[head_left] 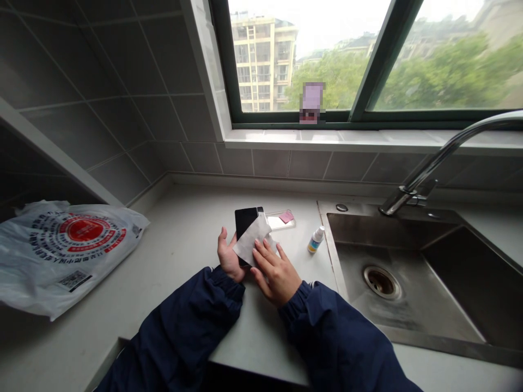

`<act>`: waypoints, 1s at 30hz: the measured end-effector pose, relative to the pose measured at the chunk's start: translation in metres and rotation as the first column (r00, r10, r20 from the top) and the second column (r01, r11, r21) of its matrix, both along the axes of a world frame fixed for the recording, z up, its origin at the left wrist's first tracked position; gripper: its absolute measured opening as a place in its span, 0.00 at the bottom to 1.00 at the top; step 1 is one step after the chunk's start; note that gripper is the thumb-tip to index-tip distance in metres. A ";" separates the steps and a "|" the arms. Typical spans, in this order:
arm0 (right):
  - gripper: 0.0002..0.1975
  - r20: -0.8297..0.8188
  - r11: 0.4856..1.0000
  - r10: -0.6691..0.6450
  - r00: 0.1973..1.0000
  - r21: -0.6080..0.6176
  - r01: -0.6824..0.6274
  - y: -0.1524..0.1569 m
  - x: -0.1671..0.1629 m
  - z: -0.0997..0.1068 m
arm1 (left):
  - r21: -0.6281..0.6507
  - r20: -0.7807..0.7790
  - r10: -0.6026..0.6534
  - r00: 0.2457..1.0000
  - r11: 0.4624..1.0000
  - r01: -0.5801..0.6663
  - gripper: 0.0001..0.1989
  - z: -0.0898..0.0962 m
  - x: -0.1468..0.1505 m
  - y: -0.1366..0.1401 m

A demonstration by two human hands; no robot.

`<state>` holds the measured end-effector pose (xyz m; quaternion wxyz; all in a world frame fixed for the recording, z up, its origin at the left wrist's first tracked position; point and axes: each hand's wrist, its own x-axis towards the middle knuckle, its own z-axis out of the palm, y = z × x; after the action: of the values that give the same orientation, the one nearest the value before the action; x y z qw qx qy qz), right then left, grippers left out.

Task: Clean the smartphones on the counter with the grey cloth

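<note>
Over the tabletop [183,234], our left hand [231,260] grips the smartphone [245,219], probably for steadiness. Our right hand [278,272] lies flat on the cloth [252,239].

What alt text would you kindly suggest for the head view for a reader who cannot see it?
A person's left hand holds a black smartphone over a white countertop; the right hand rests on a grey cloth partly covering it. Beyond lies a clear phone case, with a small bottle and steel sink to the right and a printed plastic bag at left.
</note>
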<state>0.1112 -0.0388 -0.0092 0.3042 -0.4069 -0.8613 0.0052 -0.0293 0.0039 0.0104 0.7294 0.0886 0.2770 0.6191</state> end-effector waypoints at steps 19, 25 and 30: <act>0.14 -0.127 0.966 0.161 0.979 0.223 -0.130 0.005 0.002 -0.007 | 0.182 0.031 -0.137 0.990 0.975 0.130 0.44 0.006 -0.008 0.000; 0.15 -0.121 0.968 0.147 0.982 0.224 -0.117 0.006 0.004 -0.007 | 0.135 0.048 -0.221 0.974 0.968 0.213 0.46 0.009 -0.003 -0.005; 0.15 -0.117 0.965 0.165 0.979 0.226 -0.136 0.006 0.004 -0.008 | 0.153 0.102 -0.331 0.938 0.937 0.314 0.49 0.017 0.003 -0.011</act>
<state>0.1154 -0.0332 -0.0169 0.4029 -0.3033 -0.8627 -0.0384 -0.0260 -0.0071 0.0273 0.8297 0.1425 0.1699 0.5123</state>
